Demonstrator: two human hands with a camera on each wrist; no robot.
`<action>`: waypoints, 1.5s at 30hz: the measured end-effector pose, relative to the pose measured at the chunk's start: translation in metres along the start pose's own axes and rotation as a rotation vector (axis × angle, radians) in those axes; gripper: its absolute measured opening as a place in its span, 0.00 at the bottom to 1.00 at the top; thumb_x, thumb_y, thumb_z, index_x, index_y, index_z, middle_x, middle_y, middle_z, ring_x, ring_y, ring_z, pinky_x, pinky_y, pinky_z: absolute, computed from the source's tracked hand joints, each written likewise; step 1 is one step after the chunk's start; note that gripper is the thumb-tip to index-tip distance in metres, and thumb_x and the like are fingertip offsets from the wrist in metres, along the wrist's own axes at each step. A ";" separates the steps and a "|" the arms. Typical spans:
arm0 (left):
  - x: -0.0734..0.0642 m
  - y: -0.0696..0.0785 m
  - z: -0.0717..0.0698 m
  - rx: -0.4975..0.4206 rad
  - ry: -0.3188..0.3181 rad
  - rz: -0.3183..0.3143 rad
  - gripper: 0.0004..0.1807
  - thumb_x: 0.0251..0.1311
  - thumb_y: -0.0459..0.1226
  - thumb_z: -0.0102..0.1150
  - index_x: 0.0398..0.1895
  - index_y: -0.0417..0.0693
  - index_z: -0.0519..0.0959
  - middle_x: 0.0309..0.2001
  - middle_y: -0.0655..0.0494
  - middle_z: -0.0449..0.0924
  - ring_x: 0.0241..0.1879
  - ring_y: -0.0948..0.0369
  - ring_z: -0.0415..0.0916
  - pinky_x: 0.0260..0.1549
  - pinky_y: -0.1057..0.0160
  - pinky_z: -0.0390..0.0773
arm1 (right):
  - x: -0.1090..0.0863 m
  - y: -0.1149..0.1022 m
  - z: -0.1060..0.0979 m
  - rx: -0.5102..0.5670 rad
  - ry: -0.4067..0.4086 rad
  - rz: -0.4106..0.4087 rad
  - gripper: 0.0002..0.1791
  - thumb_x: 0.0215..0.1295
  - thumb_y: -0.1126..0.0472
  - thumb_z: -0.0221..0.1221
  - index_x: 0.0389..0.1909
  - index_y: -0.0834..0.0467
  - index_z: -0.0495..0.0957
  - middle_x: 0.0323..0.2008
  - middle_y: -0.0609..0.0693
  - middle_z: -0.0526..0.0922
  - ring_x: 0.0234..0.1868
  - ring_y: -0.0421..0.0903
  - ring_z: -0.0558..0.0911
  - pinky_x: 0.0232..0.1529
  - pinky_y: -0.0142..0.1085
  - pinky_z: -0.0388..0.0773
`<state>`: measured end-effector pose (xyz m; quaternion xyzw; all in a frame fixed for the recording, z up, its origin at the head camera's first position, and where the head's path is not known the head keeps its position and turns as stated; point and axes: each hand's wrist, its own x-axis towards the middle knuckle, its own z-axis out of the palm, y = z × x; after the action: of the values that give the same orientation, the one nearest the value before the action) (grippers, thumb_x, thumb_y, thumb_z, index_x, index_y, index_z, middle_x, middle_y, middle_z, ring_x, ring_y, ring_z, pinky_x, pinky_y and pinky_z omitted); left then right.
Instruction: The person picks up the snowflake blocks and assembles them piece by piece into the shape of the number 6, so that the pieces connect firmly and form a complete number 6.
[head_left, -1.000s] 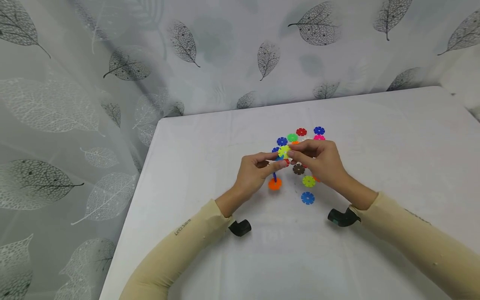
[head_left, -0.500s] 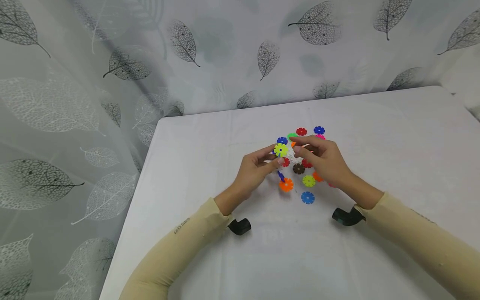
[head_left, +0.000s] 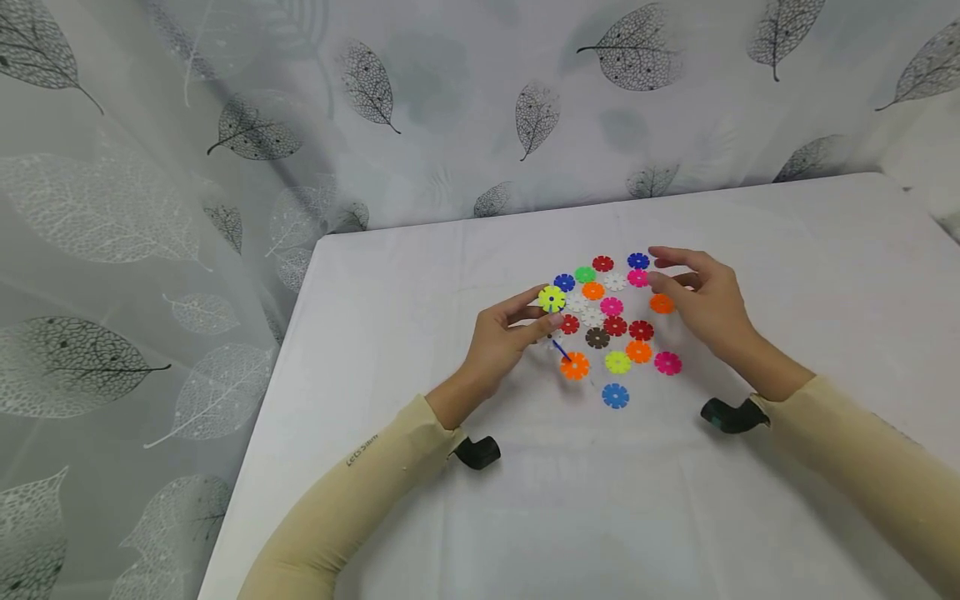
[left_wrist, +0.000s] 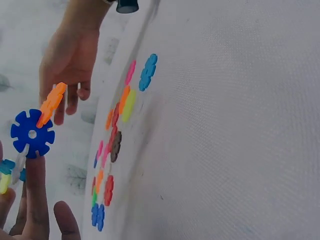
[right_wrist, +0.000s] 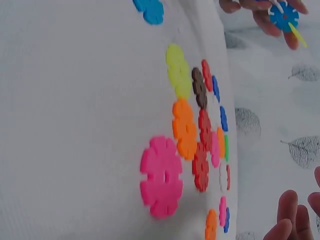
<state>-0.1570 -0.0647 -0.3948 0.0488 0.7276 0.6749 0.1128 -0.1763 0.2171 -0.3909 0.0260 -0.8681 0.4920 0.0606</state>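
Note:
My left hand [head_left: 501, 340] holds a chain of linked notched plastic discs above the table. A yellow disc [head_left: 552, 298] stands at its top and an orange disc [head_left: 575, 366] at its lower end. Between them, the left wrist view shows a dark blue disc [left_wrist: 32, 134], an edge-on white one [left_wrist: 20, 164] and a light blue one [left_wrist: 7, 166]. My right hand [head_left: 708, 308] hovers at the right of the loose discs with bent, parted fingers and nothing visible between them. Nearest to it are a pink disc [head_left: 638, 278] and an orange disc [head_left: 662, 303].
Several loose discs lie flat on the white-covered table [head_left: 420, 317], among them a brown one [head_left: 597, 337], a light blue one [head_left: 616, 396] and a pink one [head_left: 668, 363]. A leaf-patterned curtain [head_left: 450, 108] hangs behind the table and along its left side.
My right hand has let go of the yellow disc and moved right, uncovering loose discs. The chain stays in my left hand, its orange end now swung a little to the right.

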 end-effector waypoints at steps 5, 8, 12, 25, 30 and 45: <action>0.000 0.000 0.001 -0.020 0.022 -0.009 0.29 0.61 0.42 0.73 0.67 0.61 0.78 0.48 0.57 0.84 0.43 0.58 0.86 0.53 0.45 0.78 | 0.007 0.014 -0.016 -0.085 0.009 0.103 0.29 0.74 0.46 0.57 0.71 0.51 0.72 0.61 0.58 0.74 0.52 0.55 0.76 0.33 0.22 0.75; -0.001 0.000 0.001 -0.021 0.028 -0.006 0.29 0.60 0.42 0.73 0.66 0.62 0.78 0.48 0.57 0.84 0.44 0.58 0.85 0.53 0.45 0.78 | 0.012 0.022 -0.023 -0.149 -0.048 0.172 0.31 0.73 0.45 0.58 0.72 0.53 0.71 0.61 0.61 0.73 0.54 0.60 0.75 0.33 0.26 0.76; -0.002 0.000 0.001 -0.011 0.028 0.000 0.30 0.60 0.43 0.73 0.67 0.61 0.78 0.48 0.56 0.84 0.45 0.59 0.85 0.53 0.43 0.77 | 0.016 0.031 -0.029 -0.237 -0.168 0.244 0.33 0.71 0.43 0.60 0.70 0.58 0.71 0.59 0.64 0.73 0.54 0.64 0.74 0.33 0.33 0.77; -0.002 -0.001 0.002 0.002 0.045 -0.022 0.30 0.59 0.44 0.74 0.66 0.64 0.79 0.47 0.58 0.85 0.46 0.59 0.83 0.52 0.45 0.77 | 0.017 0.040 -0.021 -0.398 -0.287 0.184 0.28 0.64 0.51 0.68 0.60 0.63 0.78 0.51 0.67 0.76 0.51 0.66 0.75 0.31 0.38 0.80; -0.003 -0.003 0.002 0.010 0.044 -0.016 0.30 0.59 0.45 0.74 0.66 0.64 0.79 0.47 0.58 0.85 0.49 0.60 0.82 0.49 0.46 0.76 | 0.019 0.040 -0.021 -0.401 -0.297 0.195 0.27 0.62 0.52 0.70 0.58 0.62 0.79 0.52 0.66 0.76 0.50 0.65 0.75 0.32 0.38 0.80; -0.003 -0.002 0.004 0.014 0.032 -0.012 0.30 0.59 0.43 0.74 0.67 0.61 0.78 0.45 0.57 0.86 0.53 0.56 0.80 0.48 0.51 0.79 | 0.017 0.030 -0.012 -0.228 -0.260 0.132 0.23 0.65 0.53 0.69 0.55 0.62 0.79 0.46 0.61 0.81 0.46 0.58 0.79 0.31 0.30 0.79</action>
<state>-0.1532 -0.0612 -0.3972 0.0344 0.7342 0.6699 0.1048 -0.1954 0.2433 -0.4076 0.0255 -0.9186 0.3859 -0.0819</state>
